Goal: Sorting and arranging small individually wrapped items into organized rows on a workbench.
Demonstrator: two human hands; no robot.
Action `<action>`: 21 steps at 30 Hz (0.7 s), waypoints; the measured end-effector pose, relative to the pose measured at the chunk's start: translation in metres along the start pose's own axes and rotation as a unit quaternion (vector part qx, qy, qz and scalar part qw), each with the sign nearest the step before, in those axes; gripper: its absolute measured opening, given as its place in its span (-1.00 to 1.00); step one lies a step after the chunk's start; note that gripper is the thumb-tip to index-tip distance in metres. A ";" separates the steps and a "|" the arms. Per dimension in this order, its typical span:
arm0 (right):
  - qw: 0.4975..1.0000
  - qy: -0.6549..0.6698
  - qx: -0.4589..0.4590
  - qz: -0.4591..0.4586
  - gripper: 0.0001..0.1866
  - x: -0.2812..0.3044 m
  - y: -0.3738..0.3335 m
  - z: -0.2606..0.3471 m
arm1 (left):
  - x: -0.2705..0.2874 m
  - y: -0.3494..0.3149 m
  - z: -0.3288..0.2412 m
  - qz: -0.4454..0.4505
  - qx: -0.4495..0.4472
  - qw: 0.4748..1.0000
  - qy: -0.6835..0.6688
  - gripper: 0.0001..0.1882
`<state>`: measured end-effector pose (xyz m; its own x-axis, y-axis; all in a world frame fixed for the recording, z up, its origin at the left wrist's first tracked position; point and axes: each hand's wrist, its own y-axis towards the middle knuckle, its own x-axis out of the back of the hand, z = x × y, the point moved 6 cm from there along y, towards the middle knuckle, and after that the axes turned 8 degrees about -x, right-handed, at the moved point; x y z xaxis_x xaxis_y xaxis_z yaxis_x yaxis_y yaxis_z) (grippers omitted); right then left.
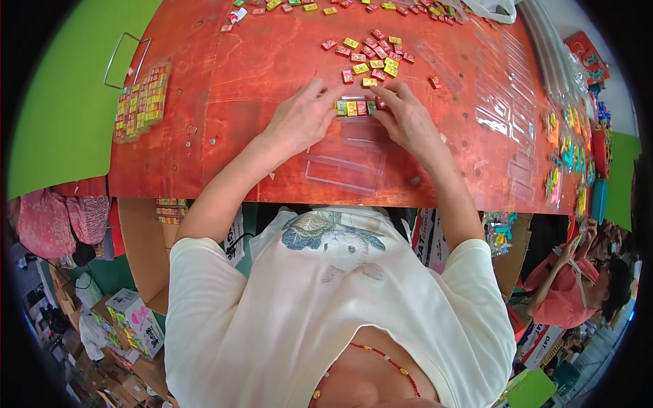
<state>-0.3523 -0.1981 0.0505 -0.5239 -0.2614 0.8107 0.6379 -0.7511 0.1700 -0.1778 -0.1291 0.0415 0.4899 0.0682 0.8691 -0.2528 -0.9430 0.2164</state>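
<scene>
Left hand: your left hand (299, 119) sits just left of centre in the upper half of the frame, flat on the red surface (238, 88), fingers (325, 93) together and pressed against the left end of the row of small packets (356, 107).
Right hand: your right hand (407, 119) is just right of centre, fingers curled in against the right end of the same row; can't tell if they pinch a packet or only push it.
Row of small packets: upper centre, between both hands, green, yellow and red pieces side by side, touching, sitting in a clear tray.
Clear trays: empty clear trays (347, 166) lie on the surface just below your hands, centre frame.
Loose pile: loose packets (371, 58) scattered just above your hands, top centre; more along the top edge.
Clear tray stacks: more clear trays (513, 102) spread at upper right.
Filled block: packed packets (141, 102) at upper left, beside a wire handle (126, 60).
Other person: someone in a pink top (568, 292) at lower right, well apart from your hands.
Boxes: cartons (132, 319) at lower left, under the surface edge.
</scene>
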 end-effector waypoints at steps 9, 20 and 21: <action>0.998 0.002 -0.041 -0.050 -0.72 -0.002 -0.014 -0.012 | -0.013 -0.031 0.019 -0.013 0.000 0.999 0.053 -0.36; 0.996 -0.055 0.006 -0.065 -0.77 -0.005 -0.013 0.002 | -0.019 -0.029 0.008 0.052 0.001 0.995 0.087 -0.29; 0.996 -0.056 0.006 -0.065 -0.77 -0.005 -0.014 0.002 | -0.022 -0.029 0.008 0.065 0.002 0.993 0.097 -0.29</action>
<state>-0.3576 -0.1856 0.0455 -0.5371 -0.0926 0.8384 0.5756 -0.7668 0.2841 -0.1747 -0.1059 0.0132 0.2836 0.0061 0.9589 -0.2993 -0.9495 0.0945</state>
